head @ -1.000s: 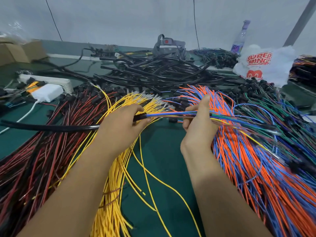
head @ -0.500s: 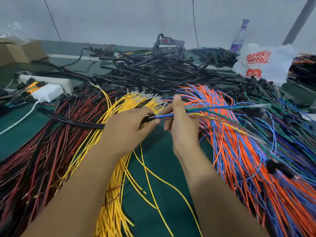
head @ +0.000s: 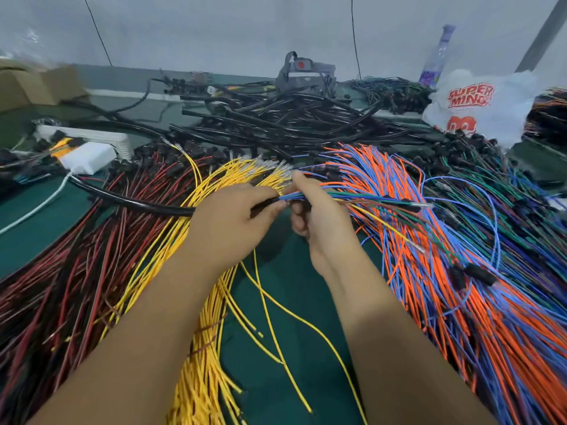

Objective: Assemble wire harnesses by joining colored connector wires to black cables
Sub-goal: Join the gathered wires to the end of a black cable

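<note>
- Black cable [head: 135, 201] ends in my left hand [head: 228, 223], whose fingers pinch it just over the counter [head: 40, 231], steadying the joint.
- My right hand [head: 319, 219] pinches the colored wires [head: 352, 198] beside it, likely feeding them in.
- The joint itself is hidden between my hands.

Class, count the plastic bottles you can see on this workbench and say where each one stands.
1. A single clear plastic bottle stands at the far right of the bench against the wall, just behind the white printed plastic bag. Others could be hidden behind the bag or wire piles.
</note>
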A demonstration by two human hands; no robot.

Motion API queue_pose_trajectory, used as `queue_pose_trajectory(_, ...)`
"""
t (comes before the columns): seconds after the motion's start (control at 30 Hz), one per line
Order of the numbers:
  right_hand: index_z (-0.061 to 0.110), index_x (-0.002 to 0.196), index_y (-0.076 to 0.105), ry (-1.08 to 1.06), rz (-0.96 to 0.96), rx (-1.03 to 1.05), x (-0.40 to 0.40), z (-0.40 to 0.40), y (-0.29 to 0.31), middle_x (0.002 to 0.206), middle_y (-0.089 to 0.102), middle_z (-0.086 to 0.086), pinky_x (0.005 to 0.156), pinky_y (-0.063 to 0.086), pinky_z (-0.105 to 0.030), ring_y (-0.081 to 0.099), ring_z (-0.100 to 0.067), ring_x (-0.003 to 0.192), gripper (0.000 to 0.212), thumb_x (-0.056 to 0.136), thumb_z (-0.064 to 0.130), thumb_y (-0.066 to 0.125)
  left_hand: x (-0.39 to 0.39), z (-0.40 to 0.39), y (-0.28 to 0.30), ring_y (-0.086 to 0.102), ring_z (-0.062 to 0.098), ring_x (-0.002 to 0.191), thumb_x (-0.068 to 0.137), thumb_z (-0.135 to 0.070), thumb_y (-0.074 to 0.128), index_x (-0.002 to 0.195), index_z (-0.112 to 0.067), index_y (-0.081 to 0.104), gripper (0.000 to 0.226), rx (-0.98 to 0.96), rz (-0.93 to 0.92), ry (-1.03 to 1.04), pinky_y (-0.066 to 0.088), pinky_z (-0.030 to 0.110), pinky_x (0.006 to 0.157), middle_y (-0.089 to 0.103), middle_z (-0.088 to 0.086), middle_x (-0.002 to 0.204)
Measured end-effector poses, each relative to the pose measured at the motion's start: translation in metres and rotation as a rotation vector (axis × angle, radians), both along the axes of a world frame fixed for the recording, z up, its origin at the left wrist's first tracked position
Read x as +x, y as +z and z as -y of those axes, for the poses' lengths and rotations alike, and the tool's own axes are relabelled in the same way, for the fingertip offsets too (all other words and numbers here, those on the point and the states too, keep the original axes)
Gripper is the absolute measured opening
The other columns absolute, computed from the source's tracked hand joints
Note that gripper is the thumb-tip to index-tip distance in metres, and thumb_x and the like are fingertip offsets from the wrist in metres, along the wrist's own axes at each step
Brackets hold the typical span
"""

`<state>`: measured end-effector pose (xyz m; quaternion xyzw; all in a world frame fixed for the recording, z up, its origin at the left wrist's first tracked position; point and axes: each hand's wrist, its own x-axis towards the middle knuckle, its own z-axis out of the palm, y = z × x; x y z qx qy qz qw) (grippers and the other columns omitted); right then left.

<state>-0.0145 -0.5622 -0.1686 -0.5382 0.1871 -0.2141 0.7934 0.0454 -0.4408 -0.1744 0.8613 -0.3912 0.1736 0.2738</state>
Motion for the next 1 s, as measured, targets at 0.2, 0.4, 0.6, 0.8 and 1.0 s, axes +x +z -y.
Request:
queue_pose_trajectory(0.2, 0.017, 0.075, 0.068, 0.057, 0.055, -0.109, -0.0026, 0.0018, -0.0041, 0.065, 0.063, 0.001, 0.054, 0.042, -0.022, 0.053, -0.011, 0.054, 0.018, 0.088, 0.006, 0.065, 0.0061, -0.0029, -0.0007, 0.055, 0.020, 0.080, 0.092, -0.044, 0.045, 0.094, -0.024, 0.066, 0.030, -0.119, -0.070, 0.021, 0.044, 0.039, 0.065, 0.063, -0.004, 0.080)
queue_pose_trajectory(0.4, 0.019, 0.060, 0.071, -0.124, 0.059, -0.255, 0.0010, 0.0074, -0.0088, 0.060, 0.066, 0.007, 0.068, 0.052, -0.026, 0.060, -0.010, 0.061, 0.024, 0.082, 0.012, 0.075, 0.0065, -0.0026, -0.0014, 0.050, 0.017, 0.081, 0.088, -0.043, 0.046, 0.104, -0.025, 0.067, 0.032, -0.133, -0.082, -0.041, 0.043, 0.037, 0.068, 0.060, -0.004, 0.083)
queue_pose_trajectory(0.6, 0.017, 0.059, 0.069, -0.102, 0.086, -0.171, 0.0014, 0.0084, -0.0078, 0.058, 0.066, 0.003, 0.059, 0.049, -0.021, 0.059, -0.010, 0.056, 0.025, 0.081, 0.007, 0.075, 0.0095, -0.0025, -0.0037, 0.052, 0.020, 0.091, 0.096, -0.030, 0.054, 0.122, -0.027, 0.063, 0.029, -0.131, -0.060, -0.067, 0.042, 0.039, 0.078, 0.062, -0.001, 0.091)
queue_pose_trajectory(0.8, 0.017, 0.066, 0.066, -0.049, 0.037, -0.151, -0.0004, 0.0045, -0.0077, 0.054, 0.062, 0.007, 0.047, 0.042, -0.015, 0.053, -0.005, 0.047, 0.020, 0.080, 0.006, 0.076, 0.0065, -0.0032, -0.0053, 0.058, 0.018, 0.093, 0.095, -0.028, 0.055, 0.116, -0.032, 0.065, 0.023, -0.105, -0.064, -0.068, 0.049, 0.040, 0.072, 0.067, -0.005, 0.099)
queue_pose_trajectory(1.0, 0.015, 0.069, 0.067, -0.087, 0.110, -0.071, -0.0019, 0.0069, -0.0060, 0.058, 0.064, 0.002, 0.044, 0.040, -0.018, 0.052, -0.007, 0.045, 0.016, 0.081, 0.007, 0.076, 0.0039, -0.0024, -0.0056, 0.053, 0.014, 0.085, 0.095, -0.034, 0.055, 0.118, -0.036, 0.061, 0.024, -0.081, 0.029, -0.067, 0.039, 0.029, 0.059, 0.064, -0.008, 0.091)
